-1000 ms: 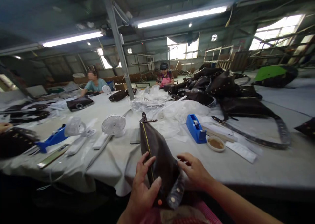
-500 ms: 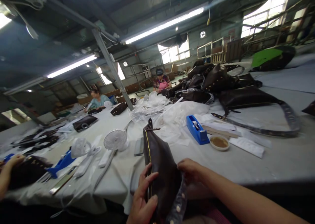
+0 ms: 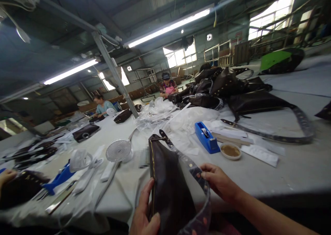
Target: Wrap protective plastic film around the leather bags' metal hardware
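Observation:
A dark brown leather handbag with a gold zipper along its top edge stands tilted at the table's front edge. My left hand grips the bag's near end, thumb on one side and fingers on the other. Between the thumb and fingers of my right hand is the studded bag strap, wrapped in clear plastic. The strap arcs from the bag's far end round to its near end, right of the bag body.
Right of the bag are a blue tape dispenser and a round dish of brown paste. Behind lies a pile of dark bags. Leftward stand a white fan and a co-worker's hand on another bag.
My right hand has moved from the bag's side outward to the right and now holds the strap lifted away from the bag. My left hand still grips the bag.

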The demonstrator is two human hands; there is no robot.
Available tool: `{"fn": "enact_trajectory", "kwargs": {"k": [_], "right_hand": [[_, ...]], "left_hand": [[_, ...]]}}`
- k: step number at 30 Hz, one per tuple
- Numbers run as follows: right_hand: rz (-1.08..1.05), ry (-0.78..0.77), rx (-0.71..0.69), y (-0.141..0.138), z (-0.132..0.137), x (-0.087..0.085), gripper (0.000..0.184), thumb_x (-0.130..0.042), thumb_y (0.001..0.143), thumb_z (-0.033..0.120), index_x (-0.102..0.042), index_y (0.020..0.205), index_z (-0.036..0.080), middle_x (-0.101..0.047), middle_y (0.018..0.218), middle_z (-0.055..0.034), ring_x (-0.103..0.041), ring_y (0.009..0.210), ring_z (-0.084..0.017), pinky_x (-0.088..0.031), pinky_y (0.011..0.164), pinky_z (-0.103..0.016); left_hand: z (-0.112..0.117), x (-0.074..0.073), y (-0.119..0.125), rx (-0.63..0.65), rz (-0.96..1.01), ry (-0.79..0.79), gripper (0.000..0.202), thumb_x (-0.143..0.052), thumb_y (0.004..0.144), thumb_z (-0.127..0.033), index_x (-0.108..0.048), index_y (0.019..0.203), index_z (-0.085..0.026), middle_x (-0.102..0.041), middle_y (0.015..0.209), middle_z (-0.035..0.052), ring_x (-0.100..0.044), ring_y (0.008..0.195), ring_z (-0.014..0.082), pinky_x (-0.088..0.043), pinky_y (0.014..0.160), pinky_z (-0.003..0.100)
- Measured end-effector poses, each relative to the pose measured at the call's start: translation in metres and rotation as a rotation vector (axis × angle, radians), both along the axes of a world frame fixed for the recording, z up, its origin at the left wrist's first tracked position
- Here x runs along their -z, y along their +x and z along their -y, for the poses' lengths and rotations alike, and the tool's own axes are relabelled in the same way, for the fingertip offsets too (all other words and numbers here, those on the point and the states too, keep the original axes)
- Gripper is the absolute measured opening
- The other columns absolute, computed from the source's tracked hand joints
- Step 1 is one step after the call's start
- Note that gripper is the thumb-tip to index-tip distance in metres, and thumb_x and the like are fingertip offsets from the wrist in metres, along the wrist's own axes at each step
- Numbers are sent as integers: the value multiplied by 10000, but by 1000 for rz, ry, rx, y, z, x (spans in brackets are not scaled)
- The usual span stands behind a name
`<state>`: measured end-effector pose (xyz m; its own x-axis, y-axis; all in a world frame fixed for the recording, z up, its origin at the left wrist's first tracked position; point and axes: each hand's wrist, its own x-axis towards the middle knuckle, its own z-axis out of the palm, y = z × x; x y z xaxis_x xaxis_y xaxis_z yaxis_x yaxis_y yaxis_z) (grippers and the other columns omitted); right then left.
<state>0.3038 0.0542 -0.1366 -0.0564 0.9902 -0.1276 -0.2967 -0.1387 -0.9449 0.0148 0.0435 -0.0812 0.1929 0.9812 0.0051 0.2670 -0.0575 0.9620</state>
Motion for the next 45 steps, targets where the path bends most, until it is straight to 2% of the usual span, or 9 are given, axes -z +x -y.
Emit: {"fn": "enact_trajectory", "kwargs": {"k": [4, 11, 17, 23, 28, 33, 36, 39, 45], "right_hand": [[357, 238, -238, -7, 40, -28, 168, -618, 829, 327, -671, 815, 168, -656, 774, -28, -575, 712, -158, -424, 649, -257], [967, 325, -458, -23, 55, -12, 115, -592, 824, 250, -689, 866, 205, -697, 844, -29, -605, 744, -169, -424, 668, -254], [1055, 526, -64, 4, 16, -35, 306, -566, 906, 290, -644, 1186, 194, -687, 1041, -100, -642, 948, -234, -503, 862, -347], [1299, 850, 159, 18, -25, -87, 806, -735, 782, 342, -400, 1505, 222, -409, 1538, -152, -331, 1431, -372, -271, 1167, -549], [1158, 658, -186, -3, -16, -95, 758, -708, 694, 194, -510, 1425, 229, -639, 1286, -126, -600, 1155, -317, -455, 1005, -437], [761, 297, -314, -28, 33, -89, 797, -680, 713, 184, -438, 1468, 267, -649, 1298, -81, -632, 1116, -289, -519, 938, -385], [571, 166, -284, -32, 56, -85, 948, -737, 751, 385, -265, 1563, 260, -560, 1419, -138, -584, 1230, -347, -497, 1003, -458], [332, 61, -206, -39, 59, -73, 1003, -701, 782, 532, -145, 1580, 284, -594, 1339, -152, -692, 1046, -314, -571, 863, -439], [213, -271, -10, -47, 29, -14, 901, -740, 709, 586, -412, 1441, 177, -697, 973, -89, -684, 638, -187, -548, 604, -325]], "left_hand": [[-11, -6, 2, -28, -221, -18, 722, -693, 748, -361, -489, 1411, -163, -495, 1480, 159, -468, 1367, 340, -468, 1075, 429], [-36, -32, 8, 154, -613, -30, 171, -613, 747, -254, -669, 890, -177, -732, 861, 53, -678, 838, 263, -512, 756, 353], [-35, -57, -6, 250, -593, 141, 221, -527, 757, -141, -711, 841, -229, -739, 875, 17, -662, 877, 249, -471, 801, 327], [-49, -132, -45, 489, -872, 397, 176, -558, 806, -151, -691, 759, -255, -660, 753, 0, -611, 716, 193, -400, 659, 263], [-82, -190, -60, 504, -1079, 812, 264, -461, 935, -215, -723, 959, -236, -676, 866, 39, -633, 785, 198, -426, 732, 288], [-111, -206, -28, 348, -1124, 1225, 228, -498, 963, -266, -719, 947, -213, -712, 952, 39, -624, 1032, 241, -300, 1073, 473], [-131, -194, 10, 218, -927, 1315, 221, -491, 976, -210, -705, 1033, -220, -711, 1085, 38, -528, 1246, 250, -178, 1168, 513], [-149, -155, 50, 60, -609, 1129, 240, -539, 947, -203, -683, 1138, -195, -599, 1316, 96, -396, 1375, 294, -204, 1181, 530], [-125, 1, 86, 14, -195, 497, 377, -608, 899, -294, -606, 1220, -95, -588, 1300, 216, -461, 1324, 377, -339, 1118, 626]]}}
